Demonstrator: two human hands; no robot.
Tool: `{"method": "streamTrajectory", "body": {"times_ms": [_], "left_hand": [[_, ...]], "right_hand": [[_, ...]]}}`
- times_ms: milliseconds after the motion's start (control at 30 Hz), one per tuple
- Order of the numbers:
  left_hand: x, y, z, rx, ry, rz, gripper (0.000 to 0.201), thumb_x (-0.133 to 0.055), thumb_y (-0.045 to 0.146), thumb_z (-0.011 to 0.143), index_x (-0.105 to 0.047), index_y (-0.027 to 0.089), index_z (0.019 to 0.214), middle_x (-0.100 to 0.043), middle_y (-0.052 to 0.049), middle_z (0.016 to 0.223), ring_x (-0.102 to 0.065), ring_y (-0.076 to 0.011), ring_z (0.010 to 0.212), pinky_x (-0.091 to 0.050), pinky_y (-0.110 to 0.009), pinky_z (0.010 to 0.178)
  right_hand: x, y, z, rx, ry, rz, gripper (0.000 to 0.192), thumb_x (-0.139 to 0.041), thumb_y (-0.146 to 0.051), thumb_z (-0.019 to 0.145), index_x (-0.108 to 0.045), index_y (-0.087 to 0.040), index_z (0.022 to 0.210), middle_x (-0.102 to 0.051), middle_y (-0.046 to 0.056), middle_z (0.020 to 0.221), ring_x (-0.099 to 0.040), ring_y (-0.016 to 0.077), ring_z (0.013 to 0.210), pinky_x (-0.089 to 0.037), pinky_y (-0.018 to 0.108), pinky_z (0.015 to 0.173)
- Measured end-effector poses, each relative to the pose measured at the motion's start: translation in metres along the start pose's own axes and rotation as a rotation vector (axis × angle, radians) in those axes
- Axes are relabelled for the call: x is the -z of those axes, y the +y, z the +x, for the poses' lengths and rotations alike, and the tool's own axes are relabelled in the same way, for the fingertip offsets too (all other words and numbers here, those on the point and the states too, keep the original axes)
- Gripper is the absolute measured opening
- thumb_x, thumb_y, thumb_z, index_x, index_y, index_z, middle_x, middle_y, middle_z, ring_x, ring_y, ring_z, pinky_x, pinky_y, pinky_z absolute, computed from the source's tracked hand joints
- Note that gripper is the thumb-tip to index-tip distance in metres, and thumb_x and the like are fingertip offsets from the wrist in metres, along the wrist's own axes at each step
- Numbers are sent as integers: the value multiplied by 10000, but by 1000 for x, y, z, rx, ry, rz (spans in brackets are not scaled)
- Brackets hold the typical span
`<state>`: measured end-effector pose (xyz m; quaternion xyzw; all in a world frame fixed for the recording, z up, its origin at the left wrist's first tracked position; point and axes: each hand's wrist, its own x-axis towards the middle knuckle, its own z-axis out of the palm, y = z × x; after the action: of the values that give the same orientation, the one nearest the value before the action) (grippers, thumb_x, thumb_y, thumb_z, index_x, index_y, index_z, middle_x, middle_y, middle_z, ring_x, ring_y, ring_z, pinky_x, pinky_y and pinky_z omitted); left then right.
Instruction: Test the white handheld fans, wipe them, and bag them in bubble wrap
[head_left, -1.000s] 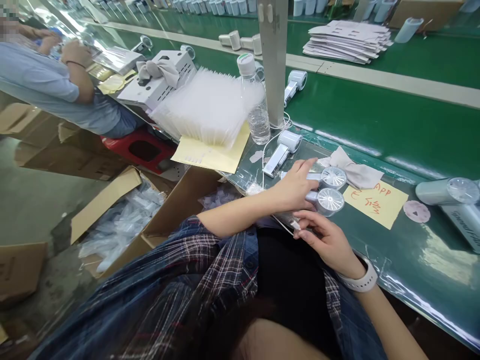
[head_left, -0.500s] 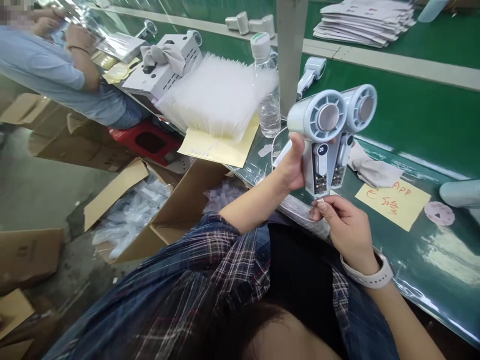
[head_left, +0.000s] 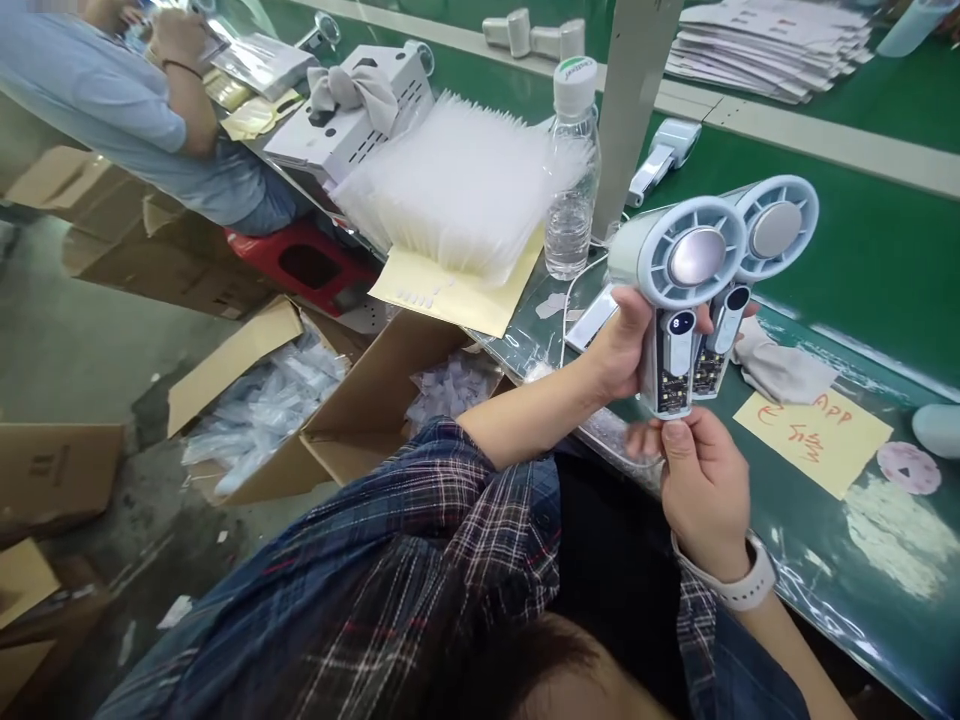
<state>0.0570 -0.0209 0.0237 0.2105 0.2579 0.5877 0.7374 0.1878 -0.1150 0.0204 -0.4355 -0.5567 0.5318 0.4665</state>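
Here the left hand (head_left: 622, 345) is wrapped around the handles of two handheld fans (head_left: 694, 290), held side by side and upright above the bench edge; the round grilles face the camera, the nearer handle shows a small lit display; the right hand (head_left: 694, 480) sits just below the fans, thumb and fingertips pinched against the bottom end of the nearer handle; a white wristband (head_left: 739, 585) circles that wrist. Landmark: the water bottle (head_left: 572, 170), standing on the green bench (head_left: 862, 260). The fans are right of the bottle and nearer the camera; left of the bottle, touching or nearly so, a stack of clear bags (head_left: 457, 190) on a yellow sheet (head_left: 457, 290); right of the bottle and past the fans, a grey cloth (head_left: 780, 365) and a yellow note (head_left: 817, 435) with red writing; below the bottle, off the bench, an open carton (head_left: 300, 400); far left of it, another person's sleeve (head_left: 97, 95).
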Motion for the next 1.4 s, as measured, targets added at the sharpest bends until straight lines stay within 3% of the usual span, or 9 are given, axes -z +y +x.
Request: {"method": "streamTrajectory", "body": {"times_ms": [167, 400, 633, 767, 867, 1000, 1133, 1233, 1400], "left_hand": [[-8, 8, -6, -81, -63, 89, 1041, -197, 1170, 735, -542, 210, 943, -712, -171, 1338, -665, -347, 1379, -640, -514, 1016], [-6, 14, -9, -229, -236, 329, 1106, -155, 1189, 700, -592, 229, 1032, -662, -150, 1446, -619, -391, 1426, -638, -569, 1001], [0, -5, -12, -228, -221, 357, 1222, -90, 1244, 526, -576, 207, 951, -687, -163, 1349, -599, -406, 1456, -604, -555, 1084], [-4, 0, -12, -209, -235, 345, 1218, -130, 1237, 567, -587, 208, 1032, -667, -176, 1397, -589, -404, 1472, -602, -566, 1101], [-5, 10, -12, -238, -190, 359, 1196, -165, 1202, 653, -616, 209, 1145, -673, -179, 1412, -595, -406, 1473, -600, -581, 1099], [6, 19, -21, -174, -366, 571, 947, -707, 995, 686, -680, 216, 1226, -757, -154, 1255, -658, -428, 1396, -615, -571, 1071], [20, 22, -28, -42, -451, 742, 792, -871, 833, 707, -710, 231, 1195, -775, -122, 1192, -743, -374, 1224, -629, -541, 1043], [22, 17, -25, -28, -380, 571, 680, -686, 859, 876, -620, 244, 1160, -744, -110, 1151, -762, -310, 1101, -648, -508, 988], [13, 0, -26, 13, -353, 453, 783, -900, 622, 744, -406, 282, 1247, -674, -47, 1108, -729, -226, 901, -652, -447, 839]], "right_hand": [[15, -3, 2, 191, -56, -328, 427, -607, -519, 1100, -604, -243, 774, -628, 26, 780, -619, 206, 755, -488, 345, 711], [3, -6, -1, 48, 51, 14, 312, -678, -414, 1096, -655, -236, 840, -564, -33, 630, -657, 181, 651, -536, 337, 683], [-5, -2, -5, -6, 137, 245, 350, -704, -427, 1083, -609, -230, 810, -501, -66, 560, -566, 141, 513, -525, 316, 594], [15, 3, -4, 49, 74, -63, 315, -633, -436, 1108, -662, -233, 869, -655, 15, 765, -646, 193, 717, -542, 364, 721], [36, 3, 2, 263, 153, -327, 330, -614, -420, 1094, -648, -235, 824, -715, 105, 1084, -705, 305, 1122, -553, 504, 1030], [54, 2, 12, 264, 200, -373, 356, -680, -512, 1048, -705, -248, 1285, -551, 159, 1623, -370, 374, 1655, -265, 627, 1370], [61, 1, 12, 150, 144, -1, 391, -868, -482, 933, -720, -292, 1241, -764, 79, 1151, -735, 302, 1156, -616, 499, 1027], [64, -4, 11, 57, 239, 98, 422, -972, -367, 826, -723, -297, 1160, -725, 18, 966, -704, 232, 858, -626, 423, 832], [67, -11, 7, -42, 210, 283, 407, -903, -443, 849, -708, -308, 1181, -719, 53, 1084, -693, 249, 915, -621, 413, 767]]}}
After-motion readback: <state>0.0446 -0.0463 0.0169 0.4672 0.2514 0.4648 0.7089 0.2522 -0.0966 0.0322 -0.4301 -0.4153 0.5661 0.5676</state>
